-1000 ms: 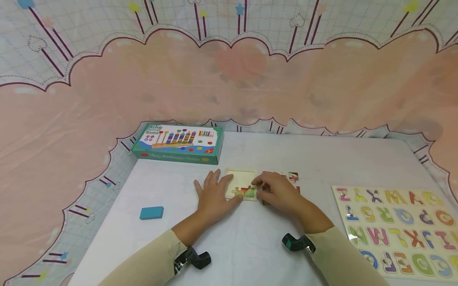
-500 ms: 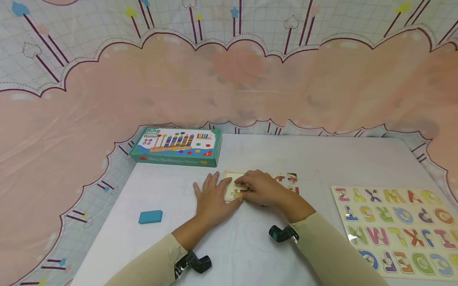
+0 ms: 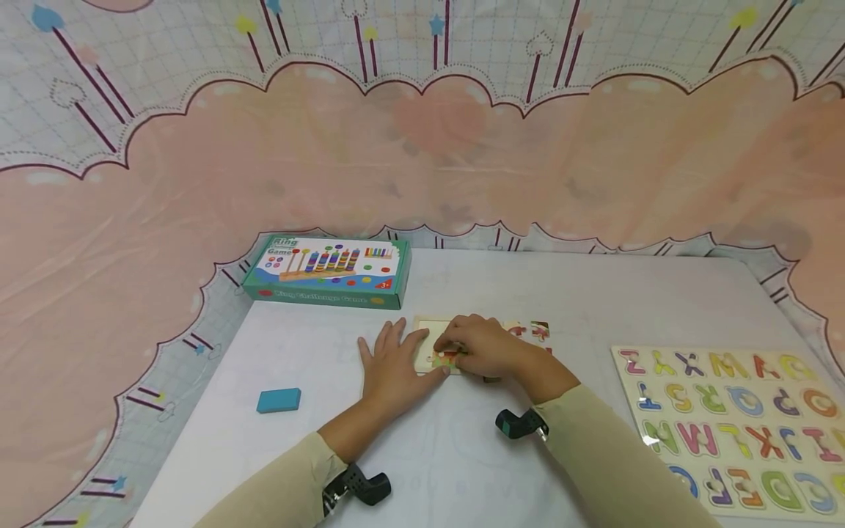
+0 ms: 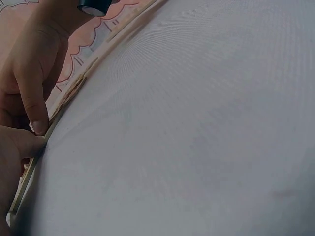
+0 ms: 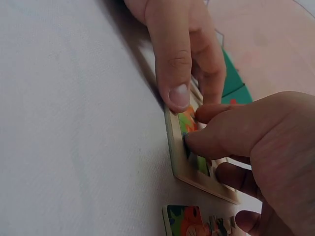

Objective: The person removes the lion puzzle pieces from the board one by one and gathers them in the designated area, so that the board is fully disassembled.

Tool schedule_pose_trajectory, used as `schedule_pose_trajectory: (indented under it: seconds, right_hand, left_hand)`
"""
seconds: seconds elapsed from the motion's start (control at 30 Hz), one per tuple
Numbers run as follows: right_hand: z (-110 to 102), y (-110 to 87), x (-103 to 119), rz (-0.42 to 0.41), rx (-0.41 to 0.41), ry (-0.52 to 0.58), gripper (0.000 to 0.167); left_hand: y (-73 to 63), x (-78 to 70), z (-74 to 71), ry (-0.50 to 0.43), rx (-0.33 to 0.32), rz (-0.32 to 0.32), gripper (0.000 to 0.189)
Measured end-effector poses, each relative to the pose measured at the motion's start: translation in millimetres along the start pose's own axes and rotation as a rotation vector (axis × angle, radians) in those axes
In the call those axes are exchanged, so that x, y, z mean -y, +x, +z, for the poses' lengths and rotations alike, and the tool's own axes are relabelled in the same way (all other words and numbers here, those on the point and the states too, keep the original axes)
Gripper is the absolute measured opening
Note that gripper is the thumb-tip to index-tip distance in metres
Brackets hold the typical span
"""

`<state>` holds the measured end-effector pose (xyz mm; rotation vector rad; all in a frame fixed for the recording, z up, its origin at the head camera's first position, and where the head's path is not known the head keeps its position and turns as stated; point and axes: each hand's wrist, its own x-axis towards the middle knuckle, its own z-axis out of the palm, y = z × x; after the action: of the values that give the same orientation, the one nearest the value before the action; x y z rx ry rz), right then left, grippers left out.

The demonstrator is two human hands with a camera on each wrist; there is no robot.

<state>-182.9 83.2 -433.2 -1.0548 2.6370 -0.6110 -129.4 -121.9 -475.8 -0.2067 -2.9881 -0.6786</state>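
Note:
A small wooden jigsaw tray (image 3: 430,327) lies mid-table, its near side holding fitted pieces (image 3: 444,359) in green and orange. My left hand (image 3: 394,364) rests at the tray's left side with fingers spread, the thumb on the near rim. Over the tray's right part, my right hand (image 3: 485,346) pinches a jigsaw piece between thumb and fingers. In the right wrist view a dark edge of that piece (image 5: 187,145) shows under the thumb, low against the tray; the fingers hide most of it. Loose jigsaw pieces (image 3: 540,330) lie to the right, partly behind the right hand.
A green Ring Challenge Game box (image 3: 326,271) stands at the back left. A blue block (image 3: 279,400) lies on the white table (image 3: 422,455) at the left. At the right is a large alphabet puzzle board (image 3: 733,422) with colourful letters.
My right hand has moved left from the loose pieces onto the tray, carrying a piece. Over the last half second it has barely shifted. The left hand has stayed at the tray.

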Motion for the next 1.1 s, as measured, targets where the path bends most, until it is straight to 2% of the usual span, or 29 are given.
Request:
schedule_pose_trajectory:
  seconds: [0.43, 1.1]
  right_hand:
    - [4.5, 3.1, 0.6, 0.050, 0.019, 0.049, 0.034]
    - [8.2, 2.9, 0.3, 0.036, -0.040, 0.095, 0.033]
  left_hand:
    - [-1.6, -1.7, -1.3, -0.005, -0.002, 0.002, 0.077]
    - [-0.5, -0.1, 3.3, -0.004, -0.018, 0.003, 0.076]
